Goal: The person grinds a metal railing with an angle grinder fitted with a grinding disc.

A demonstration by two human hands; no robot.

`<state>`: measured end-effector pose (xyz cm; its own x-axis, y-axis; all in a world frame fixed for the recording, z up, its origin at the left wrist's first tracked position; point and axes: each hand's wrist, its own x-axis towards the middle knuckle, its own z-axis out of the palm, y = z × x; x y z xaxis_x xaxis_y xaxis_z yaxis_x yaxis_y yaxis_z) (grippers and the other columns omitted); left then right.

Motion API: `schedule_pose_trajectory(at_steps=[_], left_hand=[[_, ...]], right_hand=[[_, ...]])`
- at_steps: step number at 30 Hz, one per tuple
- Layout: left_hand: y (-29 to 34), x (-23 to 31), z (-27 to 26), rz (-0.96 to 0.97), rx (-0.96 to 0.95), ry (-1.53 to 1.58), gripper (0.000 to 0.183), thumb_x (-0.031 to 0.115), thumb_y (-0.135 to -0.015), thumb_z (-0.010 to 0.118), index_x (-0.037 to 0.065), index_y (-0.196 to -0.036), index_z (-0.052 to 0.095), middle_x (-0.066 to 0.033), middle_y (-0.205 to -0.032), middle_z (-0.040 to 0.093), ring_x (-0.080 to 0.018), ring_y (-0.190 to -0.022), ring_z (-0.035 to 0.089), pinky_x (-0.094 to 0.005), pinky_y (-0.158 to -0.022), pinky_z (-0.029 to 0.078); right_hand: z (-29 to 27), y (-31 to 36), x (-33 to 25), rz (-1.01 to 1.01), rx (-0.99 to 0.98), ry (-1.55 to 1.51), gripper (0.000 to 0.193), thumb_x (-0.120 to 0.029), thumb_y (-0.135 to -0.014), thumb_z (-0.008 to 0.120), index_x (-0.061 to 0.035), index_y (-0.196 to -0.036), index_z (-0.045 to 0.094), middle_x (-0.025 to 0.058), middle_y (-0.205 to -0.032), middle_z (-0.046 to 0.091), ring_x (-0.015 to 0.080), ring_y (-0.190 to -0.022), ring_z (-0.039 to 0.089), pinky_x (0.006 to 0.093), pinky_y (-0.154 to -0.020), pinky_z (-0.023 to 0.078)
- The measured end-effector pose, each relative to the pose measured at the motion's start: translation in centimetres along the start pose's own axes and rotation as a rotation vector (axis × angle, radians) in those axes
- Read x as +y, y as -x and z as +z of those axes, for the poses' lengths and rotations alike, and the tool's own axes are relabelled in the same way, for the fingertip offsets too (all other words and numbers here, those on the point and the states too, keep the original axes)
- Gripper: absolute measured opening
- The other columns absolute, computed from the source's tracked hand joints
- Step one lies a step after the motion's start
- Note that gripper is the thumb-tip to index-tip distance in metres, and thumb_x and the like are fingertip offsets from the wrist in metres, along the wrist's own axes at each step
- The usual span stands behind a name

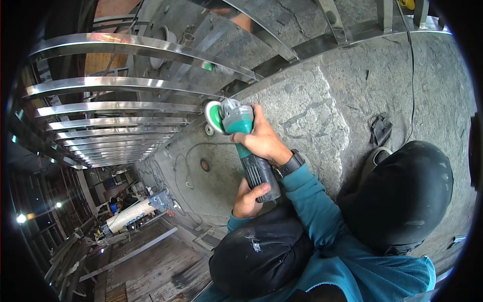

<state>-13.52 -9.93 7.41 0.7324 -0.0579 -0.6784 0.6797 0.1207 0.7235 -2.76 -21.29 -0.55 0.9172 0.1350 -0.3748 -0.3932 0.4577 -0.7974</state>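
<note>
An angle grinder (259, 173) with a teal and black body is held in both my hands. My right hand (264, 141), with a black watch on the wrist, is closed round its front by the grey gear head. Near the rear of the black body, my left hand (246, 199) grips it with the thumb on top; its other fingers are mostly hidden. The green and white disc (215, 118) faces left, close to the end of a shiny metal bar (151, 107). Whether disc and bar touch, I cannot tell.
Several parallel bars join a long metal rail (352, 35). A cable (413, 75) runs down at the right, near a dark cloth (381, 130). On the concrete floor lie a small reddish disc (205, 164) and a looping cord (188, 156). A pale cylinder (130, 217) lies at lower left.
</note>
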Motion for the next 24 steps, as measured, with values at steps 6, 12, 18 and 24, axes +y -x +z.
schedule_pose_trajectory(at_steps=[6, 12, 18, 24], left_hand=[[-1.1, 1.2, 0.4, 0.031, 0.004, -0.082, 0.053, 0.008, -0.082, 0.076, -0.002, -0.128, 0.051, -0.0091, -0.103, 0.064, -0.0181, -0.087, 0.065, -0.0326, -0.077, 0.054], [-3.4, 2.8, -0.6, 0.125, 0.011, -0.215, 0.045, 0.011, -0.089, 0.066, -0.006, -0.127, 0.051, -0.0155, -0.098, 0.067, -0.026, -0.082, 0.069, -0.0384, -0.072, 0.058], [-4.8, 3.8, -0.3, 0.121, 0.041, -0.189, 0.044, 0.013, -0.088, 0.067, -0.003, -0.127, 0.053, -0.0139, -0.099, 0.067, -0.0261, -0.081, 0.069, -0.039, -0.071, 0.058], [-4.6, 4.8, -1.6, 0.102, 0.021, -0.166, 0.045, 0.013, -0.087, 0.067, -0.003, -0.126, 0.053, -0.0141, -0.1, 0.067, -0.0272, -0.081, 0.069, -0.0397, -0.07, 0.057]], right_hand=[[-0.1, -1.0, -0.3, 0.048, 0.082, -0.035, 0.097, -0.024, -0.072, 0.081, 0.0017, -0.147, 0.025, 0.0291, -0.125, 0.059, 0.037, -0.116, 0.062, 0.0413, -0.097, 0.05], [0.8, -4.1, -0.3, 0.056, 0.064, -0.094, 0.087, -0.029, -0.074, 0.083, 0.0067, -0.135, 0.032, 0.0237, -0.114, 0.061, 0.0289, -0.103, 0.064, 0.0379, -0.087, 0.053], [0.9, -5.7, -1.0, 0.084, 0.086, -0.1, 0.08, -0.029, -0.074, 0.083, 0.0063, -0.128, 0.036, 0.02, -0.109, 0.062, 0.0253, -0.096, 0.064, 0.0357, -0.084, 0.054], [2.2, -5.9, -1.3, 0.09, 0.146, -0.052, 0.08, -0.031, -0.074, 0.083, 0.0077, -0.128, 0.036, 0.0202, -0.109, 0.062, 0.0257, -0.097, 0.065, 0.0363, -0.082, 0.054]])
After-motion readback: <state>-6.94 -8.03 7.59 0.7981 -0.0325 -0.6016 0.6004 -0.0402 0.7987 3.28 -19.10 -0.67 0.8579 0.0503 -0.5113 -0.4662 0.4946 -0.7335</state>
